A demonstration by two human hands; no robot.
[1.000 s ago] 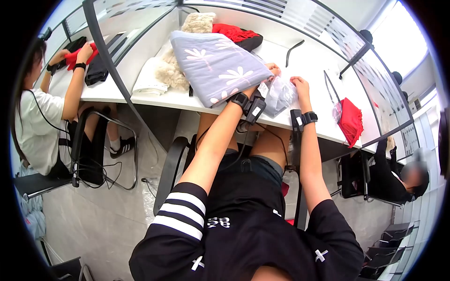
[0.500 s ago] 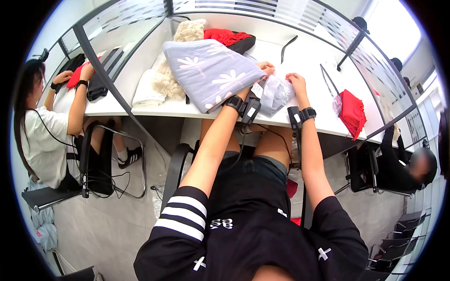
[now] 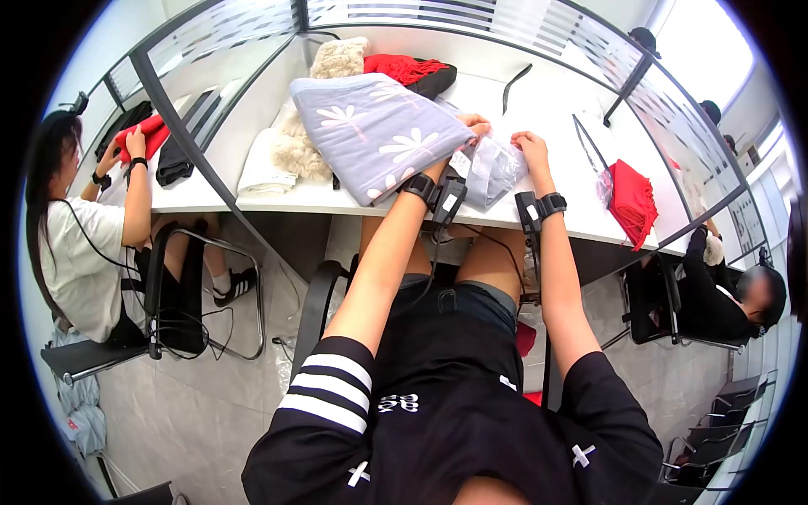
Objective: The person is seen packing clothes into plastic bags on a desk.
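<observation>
A crinkled, clear plastic bag (image 3: pixel 498 172) lies at the table's front edge, between my two hands. My left hand (image 3: pixel 477 124) is closed at the bag's upper left, its fingers pinched on the plastic edge. On the other side, my right hand (image 3: pixel 530 145) pinches the bag's upper right edge between thumb and fingers. A folded lavender cloth (image 3: pixel 370 126) with white flowers rests just left of my left hand, against that forearm. Part of the cloth's right corner is hidden behind the hand.
Left on the white table (image 3: pixel 547 101) are a fluffy beige cloth (image 3: pixel 299 153), a folded white cloth (image 3: pixel 265 160) and a red fringed cloth (image 3: pixel 402 67). A red fringed bundle (image 3: pixel 631 202) sits at the right. Dividers (image 3: pixel 185 126) flank the table; co-workers sit on both sides.
My hands and the plastic bag have barely moved. At the left, the co-worker has lifted a red cloth up off the table.
</observation>
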